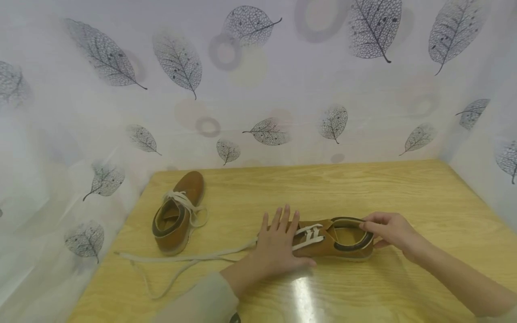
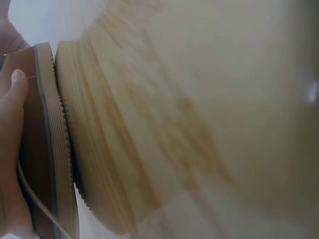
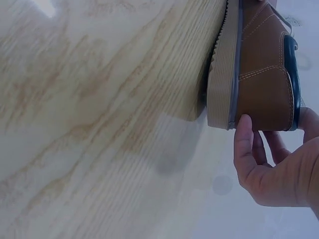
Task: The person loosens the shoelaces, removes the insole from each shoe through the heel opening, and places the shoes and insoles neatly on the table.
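Note:
A brown lace-up shoe (image 1: pixel 323 251) with a dark padded collar lies on the wooden table (image 1: pixel 424 202), its toe to the left and its heel to the right. Over its front part my left hand (image 1: pixel 276 244) rests with straight, spread fingers; the left wrist view shows the thumb (image 2: pixel 17 87) along the shoe's side. At the heel, my right hand (image 1: pixel 393 231) pinches the shoe, thumb at the collar and fingers low on the back, as the right wrist view shows. Two long pale lace ends (image 1: pixel 181 258) trail from under my left hand to the left. The toe is hidden.
A second brown shoe (image 1: pixel 198 184) stands at the table's back left, its pale laces (image 1: pixel 179 197) tied in a bow. Behind the table and along its sides hangs a pale leaf-patterned sheet (image 1: pixel 282 89).

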A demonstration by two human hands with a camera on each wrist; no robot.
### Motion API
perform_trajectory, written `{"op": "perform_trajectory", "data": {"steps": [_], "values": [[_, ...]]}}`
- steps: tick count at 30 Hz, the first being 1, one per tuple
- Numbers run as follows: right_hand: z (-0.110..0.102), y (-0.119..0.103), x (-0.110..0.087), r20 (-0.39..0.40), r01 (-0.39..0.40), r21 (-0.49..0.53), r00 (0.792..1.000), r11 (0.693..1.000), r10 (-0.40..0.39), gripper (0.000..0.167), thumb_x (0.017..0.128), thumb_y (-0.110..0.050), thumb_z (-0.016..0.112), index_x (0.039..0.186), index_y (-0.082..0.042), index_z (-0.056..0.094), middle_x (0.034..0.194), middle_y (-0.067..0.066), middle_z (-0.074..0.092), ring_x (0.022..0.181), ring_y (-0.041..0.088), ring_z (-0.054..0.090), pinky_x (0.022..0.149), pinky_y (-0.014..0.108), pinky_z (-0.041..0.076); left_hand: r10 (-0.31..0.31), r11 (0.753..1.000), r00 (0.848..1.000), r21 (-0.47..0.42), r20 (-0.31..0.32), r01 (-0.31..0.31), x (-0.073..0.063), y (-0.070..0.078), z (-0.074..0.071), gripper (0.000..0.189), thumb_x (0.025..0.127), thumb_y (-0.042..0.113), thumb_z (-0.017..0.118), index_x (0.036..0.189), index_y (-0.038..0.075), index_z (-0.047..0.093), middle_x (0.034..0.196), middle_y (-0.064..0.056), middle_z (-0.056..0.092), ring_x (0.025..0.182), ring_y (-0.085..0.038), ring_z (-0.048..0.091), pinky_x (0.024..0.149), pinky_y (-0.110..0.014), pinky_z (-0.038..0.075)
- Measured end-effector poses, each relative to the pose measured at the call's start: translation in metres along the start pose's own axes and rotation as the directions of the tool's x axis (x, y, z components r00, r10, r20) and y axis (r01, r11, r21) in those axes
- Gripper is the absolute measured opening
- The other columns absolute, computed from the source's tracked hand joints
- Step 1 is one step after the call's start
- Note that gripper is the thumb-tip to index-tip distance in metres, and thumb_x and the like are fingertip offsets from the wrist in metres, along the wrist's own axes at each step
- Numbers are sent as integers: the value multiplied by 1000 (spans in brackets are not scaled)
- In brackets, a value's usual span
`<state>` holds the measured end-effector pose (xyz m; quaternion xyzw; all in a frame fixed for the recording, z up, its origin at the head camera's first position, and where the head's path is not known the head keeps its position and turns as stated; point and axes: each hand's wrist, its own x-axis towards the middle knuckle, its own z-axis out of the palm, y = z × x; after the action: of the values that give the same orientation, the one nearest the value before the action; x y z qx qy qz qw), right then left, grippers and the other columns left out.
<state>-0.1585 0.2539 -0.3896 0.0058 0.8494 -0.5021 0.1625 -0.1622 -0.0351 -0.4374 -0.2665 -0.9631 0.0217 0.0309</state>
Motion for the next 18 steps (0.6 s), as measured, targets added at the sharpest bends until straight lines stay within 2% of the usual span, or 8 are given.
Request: {"op": "perform_trajectory", "data": {"steps": [4, 7, 9, 11, 12, 13, 15, 18], "values": [[-3, -5, -1, 15, 18, -61, 1000, 998, -17, 37, 92, -20, 59, 114, 10, 59, 95, 8, 66, 79, 14, 60, 69, 34, 59, -4, 1000, 1000, -11, 18, 4, 1, 1, -1, 115, 70, 91, 27, 153, 14, 7, 158, -15, 7, 145, -31, 9, 116, -57, 11], [-3, -10, -2, -7, 87, -193, 996, 977, -90, 36, 90, -21, 63, 112, 8, 61, 97, 11, 66, 80, 16, 62, 67, 34, 58, -5, 1000, 1000, -23, 31, 6, 1, 0, -1, 114, 71, 91, 26, 153, 15, 5, 159, -14, 5, 146, -31, 7, 116, -57, 11], [2, -14, -3, -54, 160, -314, 981, 936, -186, 35, 86, -18, 67, 111, 6, 63, 98, 15, 66, 80, 20, 63, 63, 33, 57, -6, 1000, 999, -30, 33, 7, 1, 0, -1, 113, 71, 91, 26, 153, 15, 5, 159, -14, 5, 146, -31, 7, 116, -56, 11], [9, -17, -5, -109, 236, -457, 942, 857, -318, 32, 81, -13, 71, 108, 4, 64, 99, 16, 66, 80, 23, 63, 61, 32, 55, -9, 999, 999, -45, 36, 11, 1, -1, -1, 112, 72, 90, 26, 153, 15, 4, 159, -15, 4, 146, -32, 7, 116, -56, 11], [14, -19, -6, -132, 272, -526, 910, 806, -393, 31, 78, -9, 72, 106, 4, 65, 97, 17, 66, 77, 23, 62, 58, 31, 54, -12, 999, 999, -51, 38, 14, 1, -1, 0, 112, 72, 90, 26, 153, 15, 4, 159, -15, 4, 146, -32, 7, 116, -56, 11], [19, -19, -7, -147, 310, -587, 868, 748, -475, 31, 75, -6, 74, 104, 4, 65, 96, 17, 66, 76, 24, 62, 57, 31, 54, -13, 998, 999, -60, 39, 15, 1, -1, 0, 112, 72, 90, 26, 153, 15, 4, 159, -15, 4, 145, -33, 7, 116, -56, 10], [28, -20, -8, -144, 373, -701, 761, 608, -632, 32, 69, 0, 77, 99, 4, 66, 92, 17, 64, 75, 25, 61, 58, 32, 56, -14, 997, 999, -79, 40, 17, 1, -1, 0, 111, 73, 89, 27, 153, 15, 4, 159, -15, 3, 145, -34, 6, 116, -56, 10], [37, -20, -8, -71, 421, -825, 585, 377, -808, 38, 60, 5, 82, 94, 5, 66, 87, 15, 63, 74, 27, 61, 61, 33, 57, -16, 995, 999, -93, 46, 20, 1, -1, 0, 112, 73, 89, 27, 153, 15, 4, 158, -15, 2, 145, -35, 6, 116, -57, 9]]}}
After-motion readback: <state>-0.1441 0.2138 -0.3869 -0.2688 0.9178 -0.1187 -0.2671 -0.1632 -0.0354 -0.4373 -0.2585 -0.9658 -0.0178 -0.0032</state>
